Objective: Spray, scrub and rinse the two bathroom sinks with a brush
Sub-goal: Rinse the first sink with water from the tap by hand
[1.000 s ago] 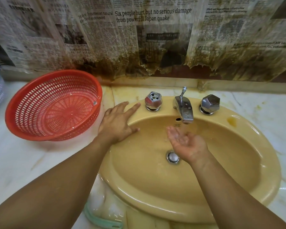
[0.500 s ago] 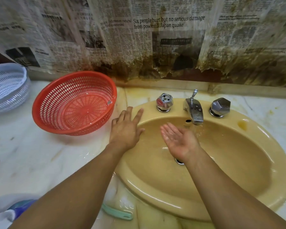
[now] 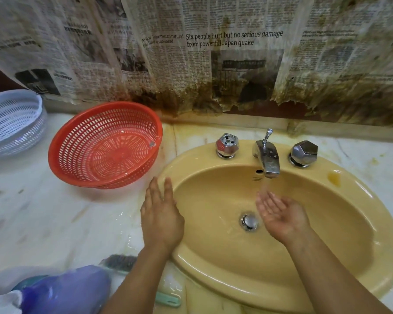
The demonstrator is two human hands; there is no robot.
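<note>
A yellow oval sink [image 3: 327,257] is set into a marble counter. Water runs from its chrome tap [image 3: 268,158], between two chrome knobs [image 3: 227,145] [image 3: 304,152]. My right hand [image 3: 279,214] is cupped palm up in the stream, above the drain [image 3: 249,221], and holds nothing. My left hand [image 3: 160,214] lies flat with straight fingers on the sink's left rim. A scrub brush [image 3: 120,262] with dark bristles and a pale green handle lies on the counter by my left forearm, partly hidden by it. A blurred purple bottle [image 3: 66,288] sits at the lower left.
A red perforated basket [image 3: 104,143] stands tilted on the counter left of the sink. A white basket [image 3: 11,121] is at the far left. Stained, torn newspaper [image 3: 225,53] covers the wall behind. The marble counter [image 3: 55,218] is wet near the sink.
The view has shifted left and down, showing the white basket, brush and purple bottle. My left hand slid toward me along the rim. My right hand is back under the stream.
</note>
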